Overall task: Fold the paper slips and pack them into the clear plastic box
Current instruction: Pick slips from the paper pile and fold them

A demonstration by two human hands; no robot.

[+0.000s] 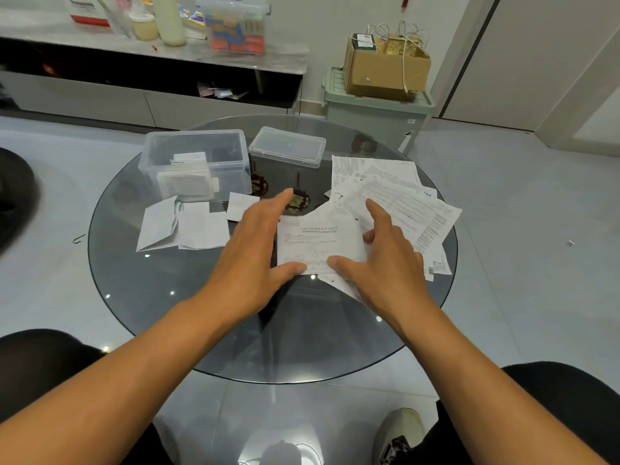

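Both hands lie flat and spread, pinching nothing: my left hand (255, 243) presses its thumb on the near-left corner of the paper slip (318, 245), and my right hand (385, 253) pins the near-right edge with its thumb, forefinger stretched out over the sheet beyond. I take the clear plastic box (196, 162) as my landmark. The slip lies on the glass table (167, 313), nearer to me than the box and to its right, touching the loose heap of printed sheets (396, 203) fanned out further right. Inside the box I see a few folded papers already stacked. Its lid (288, 147) sits just to the right of it. Directly in front of the box, touching one another, rest some folded slips (184, 226) not yet packed.

I judge the slip to be light and limp, with creases already in it, so it looks half folded. On smooth glass it should slide easily under a careless push, and the sheets beneath may shift with it. I would keep one thumb down as an anchor, lift the free edge at a corner with thumb and forefinger, bring it over, then run a flat finger along the fold. Thin paper tears little under such handling, but it may skew.
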